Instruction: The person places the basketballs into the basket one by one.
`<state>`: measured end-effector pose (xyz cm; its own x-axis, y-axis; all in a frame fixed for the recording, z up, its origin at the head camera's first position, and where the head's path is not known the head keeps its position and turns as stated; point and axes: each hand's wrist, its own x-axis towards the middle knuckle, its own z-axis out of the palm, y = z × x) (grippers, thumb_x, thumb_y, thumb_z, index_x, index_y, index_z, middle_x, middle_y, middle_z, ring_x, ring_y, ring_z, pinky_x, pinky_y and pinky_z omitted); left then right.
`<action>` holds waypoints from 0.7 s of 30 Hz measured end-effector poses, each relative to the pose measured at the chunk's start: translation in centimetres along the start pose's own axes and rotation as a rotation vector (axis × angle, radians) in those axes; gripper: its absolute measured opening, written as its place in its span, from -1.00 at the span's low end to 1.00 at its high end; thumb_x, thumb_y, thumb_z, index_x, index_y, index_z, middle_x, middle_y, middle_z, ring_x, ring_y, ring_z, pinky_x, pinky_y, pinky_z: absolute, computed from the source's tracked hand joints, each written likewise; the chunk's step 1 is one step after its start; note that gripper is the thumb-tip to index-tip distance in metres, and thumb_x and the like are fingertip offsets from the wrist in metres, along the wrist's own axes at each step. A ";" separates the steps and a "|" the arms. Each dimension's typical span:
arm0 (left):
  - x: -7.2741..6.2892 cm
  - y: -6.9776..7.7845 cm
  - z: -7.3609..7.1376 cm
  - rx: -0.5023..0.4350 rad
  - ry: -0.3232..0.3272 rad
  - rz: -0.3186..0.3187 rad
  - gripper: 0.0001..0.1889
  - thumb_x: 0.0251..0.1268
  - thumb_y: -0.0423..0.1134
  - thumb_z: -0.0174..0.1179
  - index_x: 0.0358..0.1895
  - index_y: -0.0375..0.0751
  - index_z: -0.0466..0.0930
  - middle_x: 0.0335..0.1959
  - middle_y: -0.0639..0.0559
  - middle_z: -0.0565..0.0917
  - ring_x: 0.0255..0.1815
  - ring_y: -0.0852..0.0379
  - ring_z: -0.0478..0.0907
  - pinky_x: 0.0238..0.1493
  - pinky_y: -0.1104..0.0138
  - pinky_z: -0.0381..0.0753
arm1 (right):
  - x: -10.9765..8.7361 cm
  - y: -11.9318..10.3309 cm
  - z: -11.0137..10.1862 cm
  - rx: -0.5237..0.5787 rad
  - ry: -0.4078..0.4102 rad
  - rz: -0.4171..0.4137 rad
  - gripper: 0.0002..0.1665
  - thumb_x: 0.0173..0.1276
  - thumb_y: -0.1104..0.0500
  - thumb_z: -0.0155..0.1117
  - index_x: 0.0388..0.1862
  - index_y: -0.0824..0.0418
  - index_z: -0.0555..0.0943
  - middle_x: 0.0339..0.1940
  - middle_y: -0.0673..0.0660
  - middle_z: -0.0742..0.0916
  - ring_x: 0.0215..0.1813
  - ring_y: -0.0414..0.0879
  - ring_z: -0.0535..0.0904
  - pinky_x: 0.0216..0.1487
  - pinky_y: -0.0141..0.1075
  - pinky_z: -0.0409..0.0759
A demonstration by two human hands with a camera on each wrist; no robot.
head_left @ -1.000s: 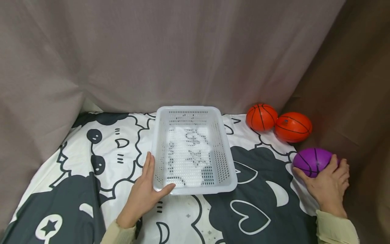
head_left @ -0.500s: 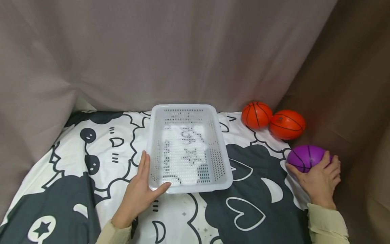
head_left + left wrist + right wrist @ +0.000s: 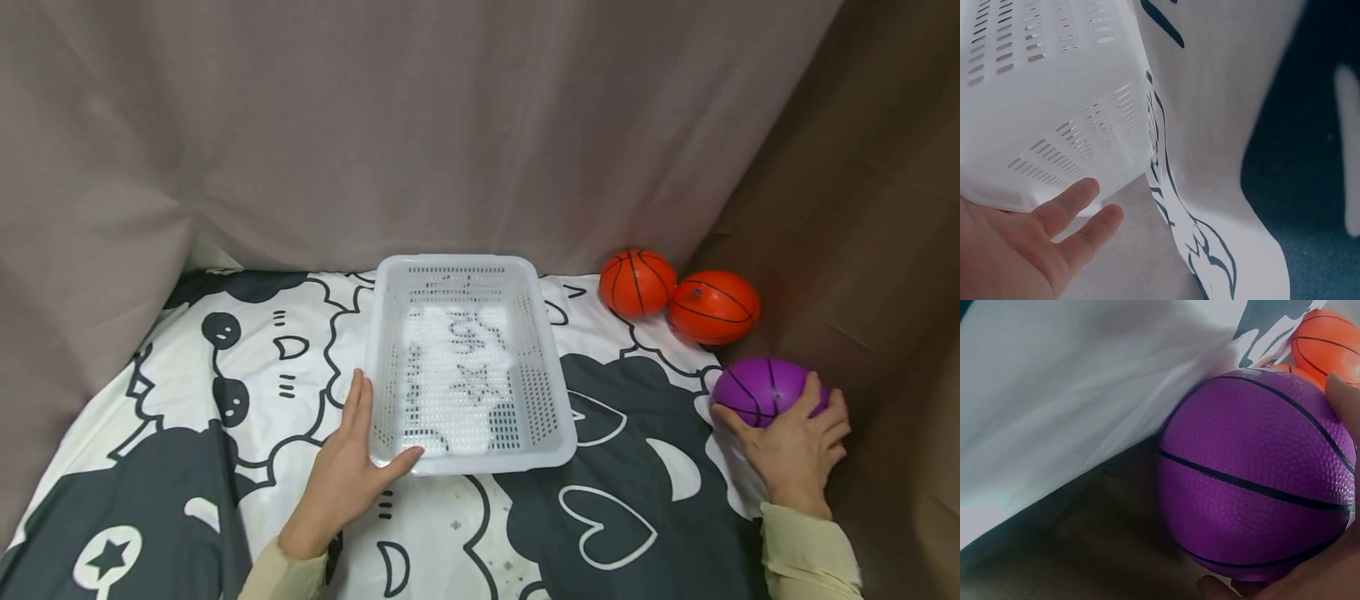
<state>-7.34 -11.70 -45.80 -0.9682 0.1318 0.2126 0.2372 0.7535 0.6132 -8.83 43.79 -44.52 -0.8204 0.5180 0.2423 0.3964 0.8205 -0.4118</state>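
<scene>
A white perforated plastic basket (image 3: 467, 367) stands on the patterned cloth in the middle of the head view, with nothing in it. At its near left corner is my left hand (image 3: 347, 475), fingers extended along the side wall and thumb lying over the front rim. In the left wrist view, extended fingers (image 3: 1079, 212) lie against or close to the basket wall (image 3: 1054, 112). Over at the cloth's right edge, my right hand (image 3: 798, 454) holds a small purple basketball (image 3: 761, 390). The right wrist view has fingers and thumb spread around the purple ball (image 3: 1254, 475).
Two small orange basketballs, a left one (image 3: 636, 283) and a right one (image 3: 714, 308), sit side by side behind the purple one. A grey-brown curtain (image 3: 450, 133) hangs behind the cloth, and a darker brown drape (image 3: 870, 275) borders the right side.
The head view has shifted slightly sideways. Relative to the cloth, both hands, the basket and the balls stay about where they were.
</scene>
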 end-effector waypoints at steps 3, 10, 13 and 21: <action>0.0 0.0 0.0 -0.001 0.005 0.002 0.21 0.07 0.37 0.26 0.55 -0.28 -0.22 0.59 -0.07 -0.26 0.23 -0.28 0.43 0.02 -0.06 0.52 | 0.0 0.1 0.0 0.007 0.000 0.002 0.56 -0.10 -0.32 0.53 0.58 0.15 -0.27 0.50 0.41 -0.16 0.41 0.46 -0.17 0.14 0.44 -0.06; -0.1 0.0 0.2 -0.006 0.013 0.003 0.21 0.07 0.37 0.26 0.55 -0.28 -0.20 0.59 -0.06 -0.24 0.26 -0.29 0.40 0.02 -0.08 0.51 | 0.1 0.2 0.0 0.014 0.000 0.015 0.53 -0.09 -0.35 0.51 0.59 0.16 -0.23 0.51 0.38 -0.13 0.40 0.45 -0.14 0.20 0.42 -0.07; -0.1 0.0 0.2 -0.006 0.017 0.004 0.21 0.07 0.36 0.27 0.55 -0.29 -0.20 0.59 -0.07 -0.23 0.24 -0.29 0.41 0.02 -0.08 0.51 | 0.1 0.4 0.0 0.020 0.008 0.021 0.52 -0.10 -0.35 0.52 0.59 0.15 -0.21 0.51 0.37 -0.11 0.40 0.44 -0.12 0.22 0.40 -0.07; -0.1 0.0 0.2 0.002 0.034 0.007 0.20 0.06 0.34 0.29 0.55 -0.30 -0.18 0.59 -0.05 -0.22 0.19 -0.31 0.45 0.00 -0.09 0.51 | -0.1 0.4 0.0 0.053 0.041 0.031 0.48 -0.09 -0.33 0.53 0.59 0.10 -0.17 0.50 0.36 -0.07 0.40 0.41 -0.10 0.25 0.36 -0.06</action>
<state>-7.25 -11.59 -45.97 -0.9634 0.1148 0.2423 0.2433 0.7541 0.6100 -8.60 44.03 -44.72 -0.7897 0.5537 0.2641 0.3986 0.7904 -0.4652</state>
